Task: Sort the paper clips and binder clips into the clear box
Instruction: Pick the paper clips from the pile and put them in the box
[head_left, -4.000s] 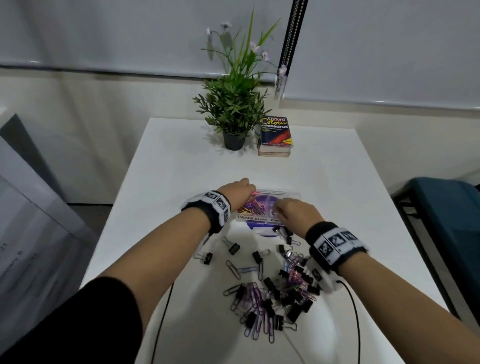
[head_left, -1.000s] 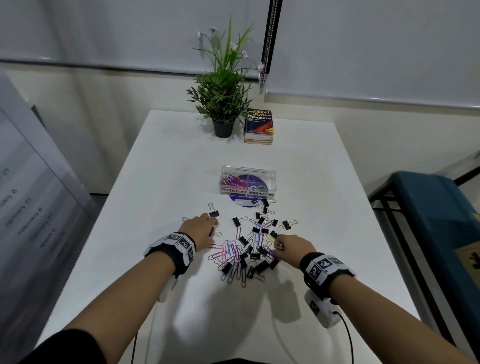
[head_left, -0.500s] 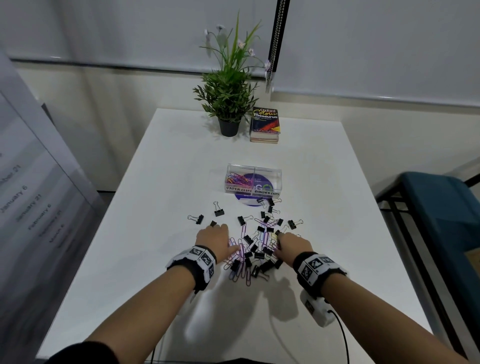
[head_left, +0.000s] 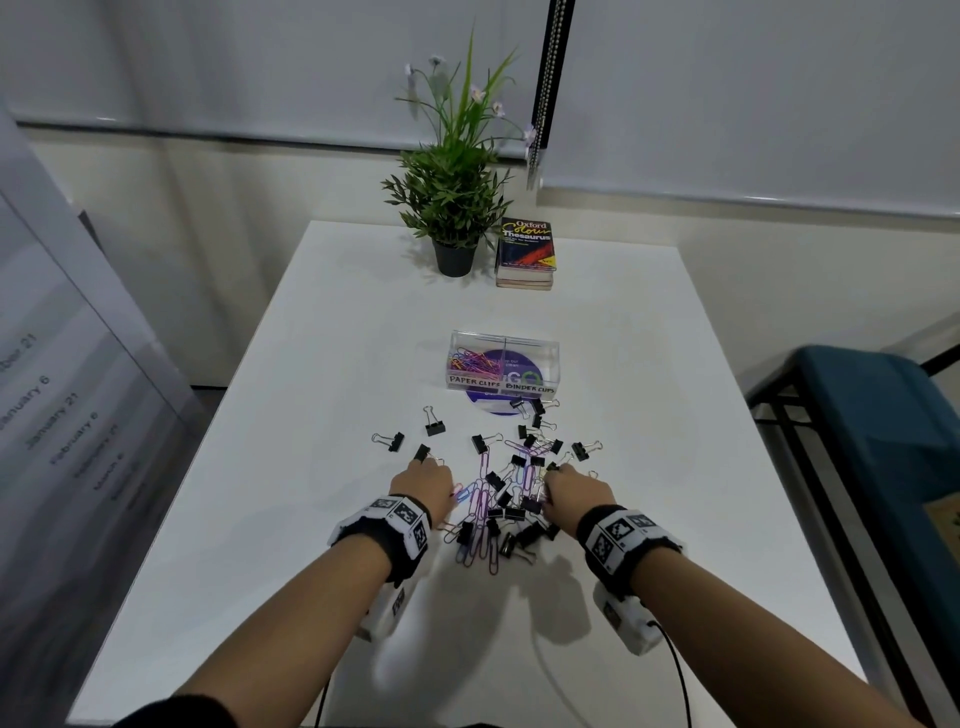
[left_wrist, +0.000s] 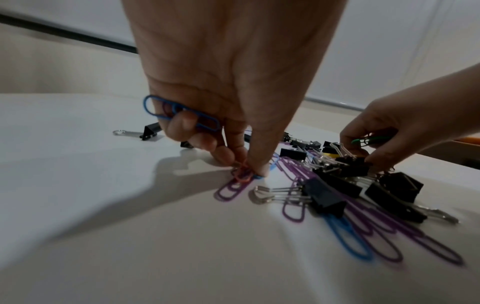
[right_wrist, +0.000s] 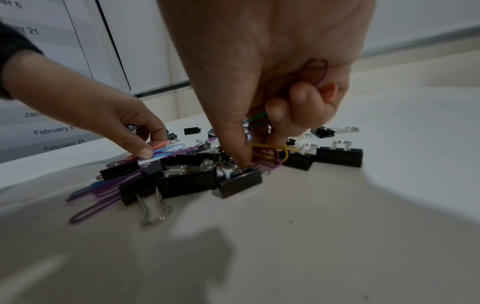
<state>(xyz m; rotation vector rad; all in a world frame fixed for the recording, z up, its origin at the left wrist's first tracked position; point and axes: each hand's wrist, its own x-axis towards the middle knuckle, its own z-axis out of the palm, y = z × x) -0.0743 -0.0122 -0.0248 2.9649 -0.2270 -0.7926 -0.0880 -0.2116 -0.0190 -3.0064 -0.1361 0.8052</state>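
Observation:
A heap of coloured paper clips (head_left: 480, 512) and black binder clips (head_left: 511, 514) lies on the white table (head_left: 332, 374) between my hands. My left hand (head_left: 423, 486) holds blue paper clips (left_wrist: 179, 114) in its curled fingers and pinches a red paper clip (left_wrist: 242, 174) on the table. My right hand (head_left: 574, 491) keeps several paper clips (right_wrist: 257, 123) in its curled fingers while its thumb and forefinger pinch a yellow paper clip (right_wrist: 272, 149) in the heap. The clear box (head_left: 503, 364) stands beyond the heap, with paper clips in its left compartment.
Loose binder clips (head_left: 434, 423) lie scattered between the heap and the box. A potted plant (head_left: 454, 208) and a book (head_left: 525, 252) stand at the table's far edge. A teal bench (head_left: 872, 431) is right of the table, a calendar board (head_left: 57, 415) left.
Both hands have come back from the box to the heap. In the last second the left hand slid right onto the heap's left edge, and the right hand stayed on its right side.

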